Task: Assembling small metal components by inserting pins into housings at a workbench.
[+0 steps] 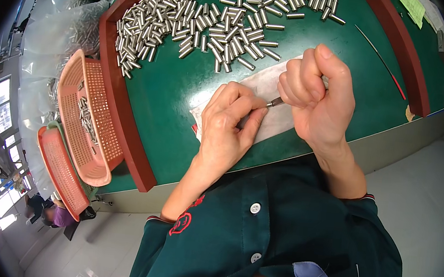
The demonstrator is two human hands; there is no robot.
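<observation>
Being held between the two hands is a slim metal piece (275, 101), set just above a white cloth (278, 125) on the green table (162, 143). From the eight o'clock side, one end is pinched by the thumb and fingers of the left hand (225, 120); from two o'clock, the other end is enclosed by the right hand (319, 89), which is curled into a fist, its hidden contents beyond telling. Bright steel pins (191, 19) are heaped from ten to twelve o'clock. At two o'clock a thin rod (379, 56) with a red end is laid, and beyond it a curved red-brown rail (411, 66) is placed. Toward nine o'clock the table is edged by a matching rail (127, 115). Outside that, a pink basket (103, 172) is seen, some pins scattered in it, with a second basket (61, 175) at eight o'clock. Clear bags (38, 59) are ranged from nine to ten.
</observation>
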